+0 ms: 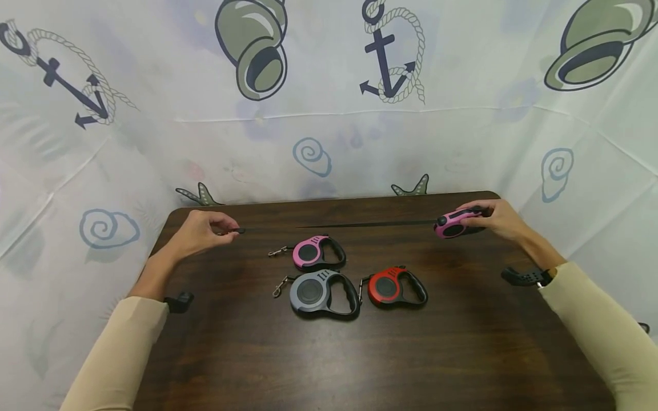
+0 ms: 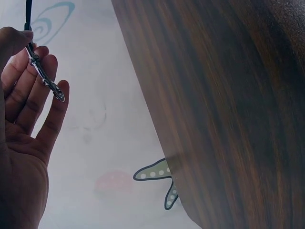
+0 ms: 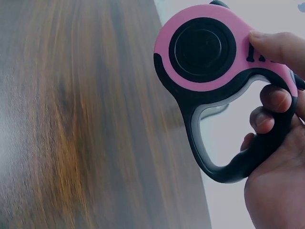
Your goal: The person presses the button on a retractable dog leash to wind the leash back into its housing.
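My right hand (image 1: 500, 218) grips the black handle of a pink retractable dog leash (image 1: 453, 224), fingers through the loop and thumb on its pink casing in the right wrist view. A black strap (image 1: 375, 224) stretches leftward from that leash across the back of the table. At the far left, my left hand (image 1: 205, 231) pinches the strap's end between thumb and fingers. A metal clip (image 2: 45, 78) hangs there along the fingers in the left wrist view. Between the hands, nearer me, lie another pink leash (image 1: 307, 253), a grey leash (image 1: 311, 291) and a red leash (image 1: 385, 286).
The dark wooden table (image 1: 329, 365) has rounded back corners. Behind and beside it hangs a white curtain (image 1: 329, 85) printed with anchors, shells and starfish. Metal clips of the pink and grey leashes on the table point left.
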Demonstrator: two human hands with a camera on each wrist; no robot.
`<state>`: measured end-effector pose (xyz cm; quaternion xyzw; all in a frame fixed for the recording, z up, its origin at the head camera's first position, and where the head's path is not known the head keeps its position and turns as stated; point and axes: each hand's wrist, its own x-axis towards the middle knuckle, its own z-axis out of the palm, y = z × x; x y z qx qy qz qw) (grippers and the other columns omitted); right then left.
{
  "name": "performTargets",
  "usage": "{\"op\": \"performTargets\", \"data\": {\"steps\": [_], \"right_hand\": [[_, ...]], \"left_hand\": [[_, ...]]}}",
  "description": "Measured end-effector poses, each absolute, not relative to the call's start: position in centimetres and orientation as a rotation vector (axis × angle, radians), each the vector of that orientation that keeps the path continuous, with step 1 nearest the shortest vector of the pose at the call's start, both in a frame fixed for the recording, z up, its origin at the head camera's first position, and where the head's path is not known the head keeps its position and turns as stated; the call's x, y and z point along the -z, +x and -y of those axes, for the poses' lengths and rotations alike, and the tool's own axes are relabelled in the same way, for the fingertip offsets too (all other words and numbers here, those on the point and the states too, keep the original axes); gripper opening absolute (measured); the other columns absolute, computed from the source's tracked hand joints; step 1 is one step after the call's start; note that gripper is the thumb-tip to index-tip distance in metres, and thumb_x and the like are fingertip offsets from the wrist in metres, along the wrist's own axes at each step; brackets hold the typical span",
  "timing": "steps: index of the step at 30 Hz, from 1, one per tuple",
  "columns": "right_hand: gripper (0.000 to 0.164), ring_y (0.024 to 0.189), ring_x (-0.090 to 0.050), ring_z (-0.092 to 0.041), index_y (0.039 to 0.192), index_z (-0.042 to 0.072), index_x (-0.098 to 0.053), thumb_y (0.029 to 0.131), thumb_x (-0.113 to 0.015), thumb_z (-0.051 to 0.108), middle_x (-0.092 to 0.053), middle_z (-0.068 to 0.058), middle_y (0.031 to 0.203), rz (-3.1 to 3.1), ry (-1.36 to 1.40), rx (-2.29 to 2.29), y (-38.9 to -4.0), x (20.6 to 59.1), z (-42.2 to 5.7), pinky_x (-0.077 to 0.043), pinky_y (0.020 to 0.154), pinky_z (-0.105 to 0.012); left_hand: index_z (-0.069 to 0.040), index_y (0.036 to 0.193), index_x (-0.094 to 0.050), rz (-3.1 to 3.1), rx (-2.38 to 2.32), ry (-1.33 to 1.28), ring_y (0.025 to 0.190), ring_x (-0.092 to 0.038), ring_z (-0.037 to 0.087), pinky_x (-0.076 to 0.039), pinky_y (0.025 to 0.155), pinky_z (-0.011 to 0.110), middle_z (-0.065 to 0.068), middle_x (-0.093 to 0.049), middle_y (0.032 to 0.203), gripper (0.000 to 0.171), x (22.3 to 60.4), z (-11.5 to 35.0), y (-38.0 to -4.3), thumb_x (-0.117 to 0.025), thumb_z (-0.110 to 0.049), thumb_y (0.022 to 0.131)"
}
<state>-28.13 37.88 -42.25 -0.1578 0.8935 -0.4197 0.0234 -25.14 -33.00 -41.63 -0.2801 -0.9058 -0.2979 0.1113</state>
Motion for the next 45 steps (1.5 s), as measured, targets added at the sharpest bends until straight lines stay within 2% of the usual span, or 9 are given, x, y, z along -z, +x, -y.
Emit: {"op": "performTargets", "data": {"steps": [3,6,11,15,19,26,34,45], "right_hand": [[0.037,0.081,-0.064,-0.012,0.129,0.0,-0.072,0.097,-0.079,0.017,-0.075,-0.002,0.104,-2.776,-0.504,1.279,-28.1,42.1,-37.3,-0.053,0.07,-0.028],[0.036,0.08,-0.065,-0.013,0.128,0.0,-0.074,0.096,-0.08,0.016,-0.076,-0.005,0.103,-2.767,-0.509,1.302,-28.0,41.9,-36.6,-0.054,0.07,-0.03],[0.034,0.077,-0.064,-0.013,0.126,-0.002,-0.074,0.095,-0.079,0.011,-0.076,0.0,0.1,-2.741,-0.586,1.356,-27.9,42.0,-35.8,-0.054,0.066,-0.028],[0.034,0.074,-0.064,-0.014,0.125,-0.002,-0.074,0.094,-0.08,0.008,-0.077,0.001,0.098,-2.719,-0.627,1.391,-27.8,41.9,-35.3,-0.052,0.063,-0.026],[0.035,0.073,-0.064,-0.014,0.126,-0.003,-0.074,0.092,-0.08,0.006,-0.077,-0.004,0.099,-2.712,-0.641,1.399,-27.7,41.8,-34.7,-0.052,0.062,-0.025],[0.037,0.074,-0.064,-0.011,0.127,-0.005,-0.072,0.092,-0.08,0.005,-0.077,-0.006,0.101,-2.686,-0.663,1.414,-27.5,41.7,-33.9,-0.052,0.062,-0.025],[0.036,0.075,-0.066,-0.016,0.127,-0.003,-0.073,0.094,-0.08,0.008,-0.076,-0.007,0.102,-2.662,-0.665,1.427,-27.3,41.5,-33.2,-0.053,0.063,-0.025],[0.034,0.076,-0.067,-0.015,0.125,-0.003,-0.074,0.093,-0.08,0.006,-0.076,-0.007,0.1,-2.636,-0.687,1.465,-26.9,41.2,-31.6,-0.055,0.064,-0.026]], "left_hand": [[-0.008,0.092,-0.081,2.66,0.866,-0.823,0.073,-0.07,0.005,-0.06,0.066,0.037,-0.002,-0.078,0.083,0.017,41.6,32.8,-25.1,-0.087,0.003,0.08],[-0.008,0.092,-0.081,2.661,0.856,-0.823,0.074,-0.07,0.005,-0.06,0.066,0.04,-0.002,-0.079,0.083,0.017,41.6,32.7,-25.1,-0.087,0.002,0.08],[-0.008,0.093,-0.081,2.66,0.858,-0.833,0.074,-0.07,0.004,-0.06,0.068,0.034,-0.002,-0.078,0.084,0.017,41.6,32.4,-25.0,-0.087,0.002,0.08],[-0.008,0.093,-0.081,2.645,0.863,-0.857,0.075,-0.07,0.005,-0.059,0.067,0.035,-0.003,-0.078,0.084,0.017,41.6,32.2,-24.9,-0.086,0.003,0.081],[-0.009,0.093,-0.081,2.642,0.86,-0.863,0.074,-0.068,0.004,-0.058,0.066,0.037,-0.005,-0.077,0.083,0.017,41.7,32.0,-24.9,-0.086,0.002,0.081],[-0.01,0.093,-0.081,2.641,0.86,-0.883,0.073,-0.067,0.005,-0.056,0.066,0.036,-0.006,-0.077,0.082,0.017,41.7,31.6,-24.8,-0.086,0.001,0.081],[-0.01,0.093,-0.081,2.658,0.824,-0.875,0.073,-0.067,0.005,-0.054,0.067,0.03,-0.007,-0.076,0.081,0.017,41.6,31.2,-24.9,-0.086,0.0,0.081],[-0.007,0.095,-0.081,2.671,0.854,-0.881,0.074,-0.069,0.01,-0.057,0.069,0.045,-0.004,-0.077,0.082,0.015,41.6,30.3,-24.8,-0.085,-0.001,0.082]]}}
